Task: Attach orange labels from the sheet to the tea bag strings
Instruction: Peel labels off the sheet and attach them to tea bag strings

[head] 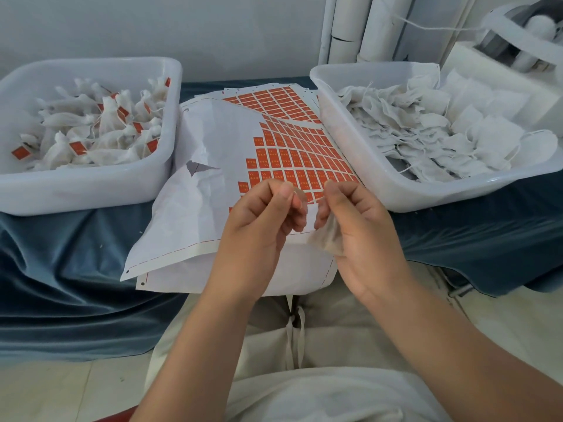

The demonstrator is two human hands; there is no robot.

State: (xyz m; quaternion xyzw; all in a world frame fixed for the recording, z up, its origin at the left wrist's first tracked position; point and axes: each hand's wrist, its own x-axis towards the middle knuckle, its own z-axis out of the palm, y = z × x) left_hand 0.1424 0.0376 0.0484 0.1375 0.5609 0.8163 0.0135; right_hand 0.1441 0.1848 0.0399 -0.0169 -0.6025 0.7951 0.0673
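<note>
A white sheet point(213, 141) with rows of orange labels point(301, 153) lies on the blue cloth between two tubs. My right hand point(362, 226) holds a small tea bag point(326, 236) against its palm, thumb and forefinger pinched together above it. My left hand point(262, 220) hovers beside it over the sheet's near edge, fingers curled and fingertips pinched; whether a string or a label lies between them I cannot tell. The hands' fingertips are a short gap apart.
A white tub point(91, 190) at the left holds several tea bags with orange labels. A white tub point(426, 190) at the right holds several unlabelled tea bags with loose strings. White tubes point(365, 28) and a machine point(518, 35) stand behind, and blue cloth point(76, 269) covers the bench.
</note>
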